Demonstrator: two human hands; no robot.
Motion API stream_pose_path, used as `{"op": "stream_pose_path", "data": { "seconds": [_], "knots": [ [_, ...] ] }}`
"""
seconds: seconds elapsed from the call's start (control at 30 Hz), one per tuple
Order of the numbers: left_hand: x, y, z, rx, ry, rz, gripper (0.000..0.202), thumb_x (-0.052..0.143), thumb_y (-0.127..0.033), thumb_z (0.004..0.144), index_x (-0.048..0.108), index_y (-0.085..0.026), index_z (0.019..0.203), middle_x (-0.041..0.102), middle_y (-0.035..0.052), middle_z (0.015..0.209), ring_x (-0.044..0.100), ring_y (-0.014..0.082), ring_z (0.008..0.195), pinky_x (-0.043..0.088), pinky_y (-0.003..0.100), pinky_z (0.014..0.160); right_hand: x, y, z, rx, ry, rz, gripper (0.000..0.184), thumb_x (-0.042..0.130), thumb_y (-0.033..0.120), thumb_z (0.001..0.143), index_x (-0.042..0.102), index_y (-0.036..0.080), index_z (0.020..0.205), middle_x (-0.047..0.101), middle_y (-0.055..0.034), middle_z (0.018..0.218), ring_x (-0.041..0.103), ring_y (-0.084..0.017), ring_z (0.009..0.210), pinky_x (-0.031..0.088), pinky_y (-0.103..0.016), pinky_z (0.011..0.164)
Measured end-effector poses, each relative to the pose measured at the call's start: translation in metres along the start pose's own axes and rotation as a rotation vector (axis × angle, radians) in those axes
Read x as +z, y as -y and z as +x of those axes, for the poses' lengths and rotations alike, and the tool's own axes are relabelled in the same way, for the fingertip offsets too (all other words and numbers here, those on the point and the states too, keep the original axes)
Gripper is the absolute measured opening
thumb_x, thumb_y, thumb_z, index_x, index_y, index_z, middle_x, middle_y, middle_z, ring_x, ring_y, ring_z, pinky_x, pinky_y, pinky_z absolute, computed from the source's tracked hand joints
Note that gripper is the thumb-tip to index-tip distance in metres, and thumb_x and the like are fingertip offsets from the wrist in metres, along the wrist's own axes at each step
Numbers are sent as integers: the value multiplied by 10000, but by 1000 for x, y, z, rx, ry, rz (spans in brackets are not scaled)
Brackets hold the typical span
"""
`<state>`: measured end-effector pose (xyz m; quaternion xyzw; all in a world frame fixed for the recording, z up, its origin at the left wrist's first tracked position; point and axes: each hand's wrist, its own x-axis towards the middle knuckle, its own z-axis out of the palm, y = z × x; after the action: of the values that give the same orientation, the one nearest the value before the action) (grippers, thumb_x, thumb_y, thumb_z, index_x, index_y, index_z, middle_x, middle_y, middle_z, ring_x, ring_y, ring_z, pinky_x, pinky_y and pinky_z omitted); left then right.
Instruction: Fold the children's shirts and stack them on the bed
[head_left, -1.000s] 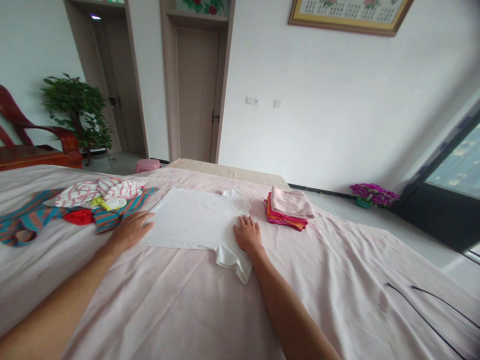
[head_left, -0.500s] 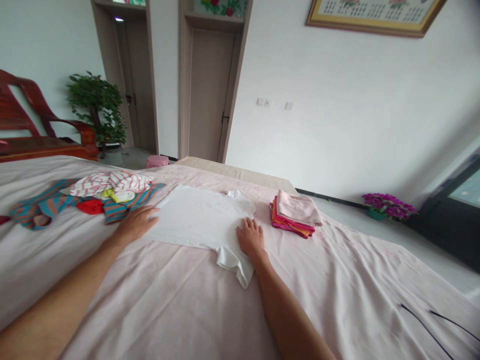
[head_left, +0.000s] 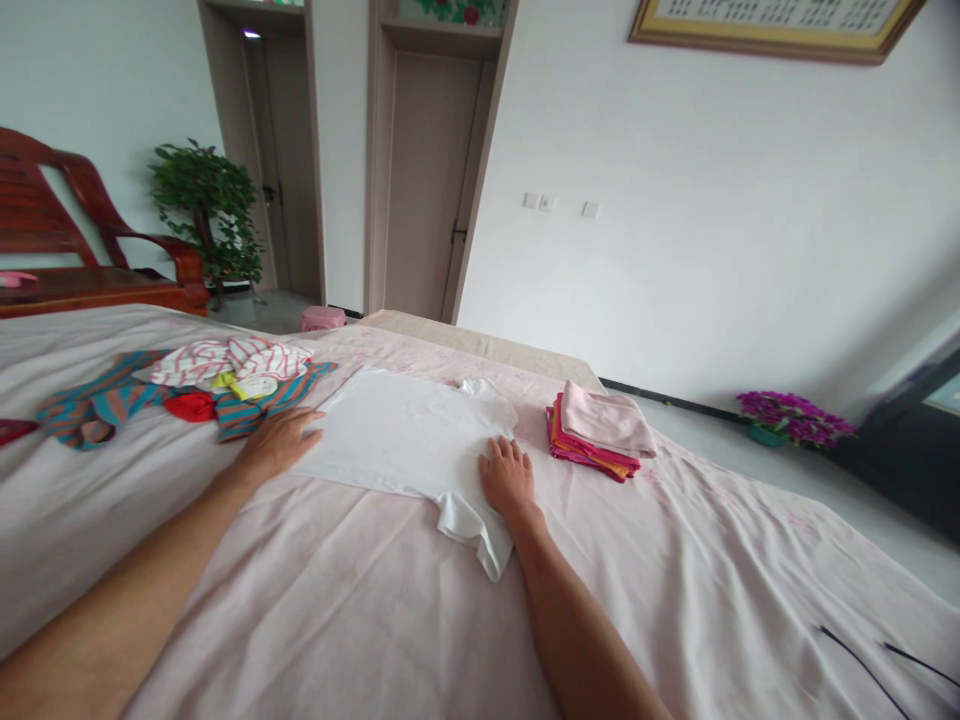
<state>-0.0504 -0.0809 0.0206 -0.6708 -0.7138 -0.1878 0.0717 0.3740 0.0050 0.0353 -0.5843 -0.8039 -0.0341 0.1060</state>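
A white T-shirt (head_left: 397,425) lies spread flat on the pale pink bedsheet (head_left: 337,600), its collar end to the right and one sleeve rumpled toward me. My left hand (head_left: 281,442) rests at the shirt's hem on the left, fingers stretched out and holding nothing. On the shirt's right part, near the collar, my right hand (head_left: 508,475) lies flat with its fingers slightly spread. Just right of it sits a stack of folded clothes (head_left: 596,430), pink on top with red and orange layers beneath.
Left of the shirt is a loose heap of clothes (head_left: 202,385), striped and red. A dark red object (head_left: 15,430) lies at the left edge. Two black cords (head_left: 862,660) show at lower right. Beyond the bed stand a wooden chair (head_left: 90,240) and a pink stool (head_left: 322,318).
The view has shifted slightly, so the scene sits a little further right. Both hands stay in the same places on the shirt, which looks unchanged.
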Motion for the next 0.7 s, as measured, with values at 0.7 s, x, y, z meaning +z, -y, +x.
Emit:
{"op": "stream_pose_path", "data": {
  "seconds": [0.7],
  "knots": [
    [4,2,1,43,-46,89,483,358,-412,904,602,-175,1246,643,118,1270,548,251,1242,344,383,1120,-2,0,-1,11,-42,29,458,357,354,1000,488,202,1411,456,-78,1494,327,-242,1396,219,-375,1137]
  ]
}}
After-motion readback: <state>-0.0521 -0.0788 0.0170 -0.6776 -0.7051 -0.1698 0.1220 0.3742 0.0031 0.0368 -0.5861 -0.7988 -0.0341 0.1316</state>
